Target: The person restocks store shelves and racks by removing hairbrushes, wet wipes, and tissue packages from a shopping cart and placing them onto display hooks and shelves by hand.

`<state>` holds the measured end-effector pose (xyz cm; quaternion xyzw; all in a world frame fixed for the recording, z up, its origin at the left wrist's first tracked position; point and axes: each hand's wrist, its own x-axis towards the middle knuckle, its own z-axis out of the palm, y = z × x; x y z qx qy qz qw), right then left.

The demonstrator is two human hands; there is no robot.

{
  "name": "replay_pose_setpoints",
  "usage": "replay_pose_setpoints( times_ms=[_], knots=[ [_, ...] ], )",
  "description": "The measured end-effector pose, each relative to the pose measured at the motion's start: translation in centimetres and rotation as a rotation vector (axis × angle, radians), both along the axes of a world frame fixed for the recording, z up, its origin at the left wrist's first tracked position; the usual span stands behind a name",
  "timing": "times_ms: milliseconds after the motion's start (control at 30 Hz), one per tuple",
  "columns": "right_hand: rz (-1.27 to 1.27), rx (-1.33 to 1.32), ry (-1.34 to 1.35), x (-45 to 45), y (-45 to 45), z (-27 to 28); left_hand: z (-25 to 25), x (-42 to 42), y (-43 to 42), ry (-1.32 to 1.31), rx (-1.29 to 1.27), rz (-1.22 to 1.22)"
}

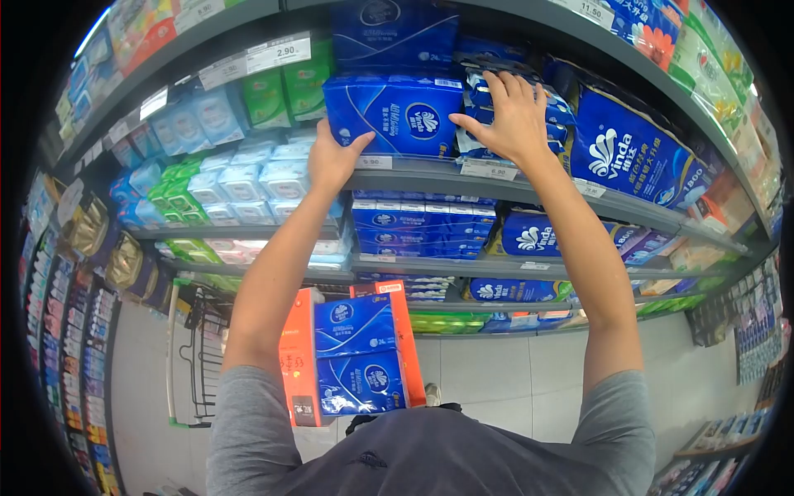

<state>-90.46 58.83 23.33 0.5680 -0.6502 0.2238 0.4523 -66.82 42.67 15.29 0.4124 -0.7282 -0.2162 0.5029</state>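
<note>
Bright, even light | sheen on blue packs (pixel 356 385) | fisheye bending, black corners

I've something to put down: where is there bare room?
On the floor: one patch between the orange box and right sleeve, another between the cart and the far-left shelves. The shelf around the left hand and right hand is crowded with blue packs.

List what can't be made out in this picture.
Head view:
Left hand: most fingertips, hidden by the blue pack.
Wrapped packs: partly covered by the right hand.
Upper blue pack: top cut off by the picture's edge.
Price tag below the right hand: fine print too small.
</note>
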Motion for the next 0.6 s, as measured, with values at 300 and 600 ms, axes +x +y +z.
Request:
replay_pose_setpoints(
  times_ms=[300, 600],
  knots=[
    [-0.083, 0.327, 0.235, 5.1, -3.3, 2.8, 1.0, 0.5, 0.7, -0.107, -0.003, 0.048],
    [-0.243, 0.418, 0.248, 6.5, -7.2, 3.2, 2.9, -0.7, -1.9, -0.251, 0.098, 0.095]
  ],
)
